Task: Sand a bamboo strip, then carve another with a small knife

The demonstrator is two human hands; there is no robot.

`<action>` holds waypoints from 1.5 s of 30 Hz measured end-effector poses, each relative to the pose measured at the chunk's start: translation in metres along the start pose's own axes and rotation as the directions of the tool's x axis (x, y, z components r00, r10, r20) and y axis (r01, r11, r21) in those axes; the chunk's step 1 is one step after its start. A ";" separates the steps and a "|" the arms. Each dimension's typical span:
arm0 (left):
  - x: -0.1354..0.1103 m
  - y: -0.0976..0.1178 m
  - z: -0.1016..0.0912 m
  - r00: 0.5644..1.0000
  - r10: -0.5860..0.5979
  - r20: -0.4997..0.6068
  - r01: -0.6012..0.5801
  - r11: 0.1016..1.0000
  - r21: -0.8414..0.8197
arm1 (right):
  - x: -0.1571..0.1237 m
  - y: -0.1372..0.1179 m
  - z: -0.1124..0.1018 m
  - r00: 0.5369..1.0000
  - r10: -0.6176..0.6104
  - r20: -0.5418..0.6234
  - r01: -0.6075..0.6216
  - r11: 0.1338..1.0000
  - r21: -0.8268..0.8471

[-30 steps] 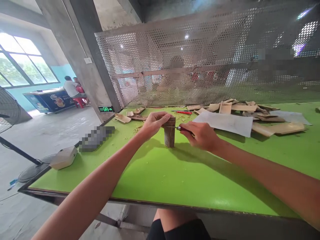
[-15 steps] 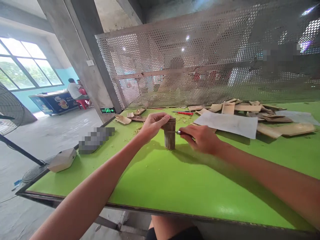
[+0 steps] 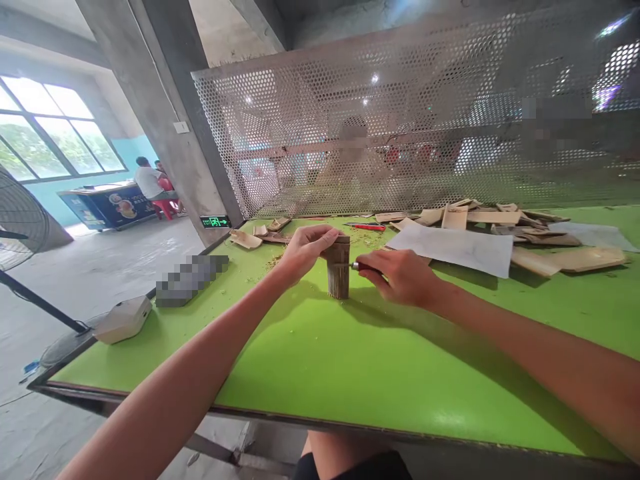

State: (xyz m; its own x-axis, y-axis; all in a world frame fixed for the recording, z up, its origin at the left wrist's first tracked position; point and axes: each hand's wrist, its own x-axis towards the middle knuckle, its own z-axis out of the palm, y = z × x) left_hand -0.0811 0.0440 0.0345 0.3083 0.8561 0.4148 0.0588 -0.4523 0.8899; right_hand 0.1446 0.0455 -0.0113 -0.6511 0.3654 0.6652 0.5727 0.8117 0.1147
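A short upright bamboo tube (image 3: 339, 273) stands on the green tabletop (image 3: 350, 360), its lower end resting on the surface. My left hand (image 3: 303, 253) is shut over its top from the left. My right hand (image 3: 400, 277) grips a small red-handled knife (image 3: 364, 267), whose metal end touches the tube's right side. Light shavings lie scattered around the tube's base and beyond it.
Flat bamboo strips (image 3: 480, 217) and a white paper sheet (image 3: 453, 248) lie to the right. A red-handled tool (image 3: 367, 227) lies behind the tube. A perforated metal screen (image 3: 400, 127) rises along the table's far edge. A blurred object (image 3: 190, 281) and a white box (image 3: 123, 320) sit at the left edge.
The view has tilted and shifted slightly. My right hand and the knife sit a little lower against the tube than a second ago, and my left hand stays on top.
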 end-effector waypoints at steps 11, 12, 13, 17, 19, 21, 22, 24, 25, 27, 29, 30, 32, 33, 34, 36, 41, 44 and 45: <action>0.001 -0.002 -0.001 0.999 -0.030 -0.028 0.030 1.000 -0.009 | -0.002 0.002 0.001 0.999 0.029 -0.032 -0.027 0.997 0.071; 0.002 -0.003 -0.001 0.998 -0.035 -0.043 0.034 0.999 -0.005 | -0.002 0.002 0.002 1.000 0.005 -0.005 -0.005 0.997 0.072; 0.002 -0.003 -0.001 0.998 -0.038 -0.051 0.038 0.999 -0.003 | -0.002 0.002 0.002 1.000 -0.008 0.012 0.007 0.998 0.065; 0.001 -0.002 -0.002 1.000 -0.028 0.000 0.028 1.000 -0.009 | 0.000 0.000 0.001 0.996 0.057 -0.068 -0.055 0.998 0.038; 0.000 -0.001 -0.002 1.000 -0.022 0.000 0.022 1.000 -0.003 | 0.000 -0.001 0.000 0.998 0.044 -0.046 -0.042 0.998 0.045; 0.000 0.000 -0.001 0.999 -0.027 -0.025 0.027 1.000 -0.002 | 0.000 0.000 -0.001 1.000 0.009 0.015 -0.009 0.999 0.050; -0.001 0.001 0.000 0.999 -0.032 -0.030 0.032 0.999 -0.009 | 0.000 0.000 -0.002 1.000 0.007 0.025 -0.008 0.999 0.051; 0.000 0.001 0.001 0.999 -0.037 -0.018 0.036 0.999 -0.030 | 0.000 0.002 -0.003 0.999 0.033 0.001 -0.033 0.998 0.055; 0.000 0.001 0.001 0.999 -0.036 -0.010 0.035 0.999 -0.038 | 0.001 0.003 -0.004 0.999 0.046 -0.017 -0.045 0.997 0.062; 0.000 0.000 0.000 1.000 -0.027 -0.011 0.027 0.999 -0.038 | 0.001 0.003 -0.005 0.999 0.032 -0.015 -0.031 0.997 0.073; 0.001 -0.001 0.000 0.999 -0.024 -0.023 0.023 0.999 -0.032 | 0.001 0.002 -0.005 1.000 0.005 0.008 -0.005 0.998 0.066; 0.001 -0.001 0.000 0.999 -0.025 -0.023 0.024 0.999 -0.033 | 0.001 0.001 -0.005 1.000 0.006 0.008 -0.006 0.998 0.058; 0.001 -0.001 0.000 1.000 -0.028 -0.012 0.028 0.999 -0.041 | 0.002 -0.001 -0.005 0.999 0.036 -0.019 -0.035 0.998 0.053; 0.001 -0.001 0.000 1.000 -0.029 -0.006 0.029 0.999 -0.046 | 0.003 -0.002 -0.004 0.998 0.055 -0.037 -0.053 0.997 0.060; 0.001 -0.001 0.000 1.000 -0.030 -0.005 0.029 0.998 -0.048 | 0.003 -0.003 -0.004 0.996 0.069 -0.048 -0.065 0.995 0.070; 0.000 0.000 0.001 0.999 -0.033 -0.014 0.033 0.998 -0.044 | 0.003 -0.004 -0.004 0.996 0.082 -0.047 -0.078 0.994 0.082; 0.000 0.002 0.001 0.999 -0.035 -0.023 0.034 0.999 -0.031 | -0.003 -0.004 -0.001 0.998 0.023 0.052 -0.026 0.998 0.056; 0.000 0.002 0.001 0.999 -0.031 -0.016 0.031 0.999 -0.030 | -0.003 -0.004 -0.001 0.998 0.027 0.052 -0.030 0.998 0.050; 0.000 0.002 0.001 0.999 -0.034 -0.018 0.034 0.999 -0.028 | -0.003 -0.004 -0.001 0.999 0.041 0.034 -0.043 0.998 0.050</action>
State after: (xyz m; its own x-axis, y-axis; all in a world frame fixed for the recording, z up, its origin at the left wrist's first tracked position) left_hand -0.0802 0.0425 0.0362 0.2889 0.8755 0.3874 0.0424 -0.4160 0.9084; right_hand 0.1448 0.0411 -0.0129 -0.6438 0.4139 0.6436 0.5742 0.8173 0.0488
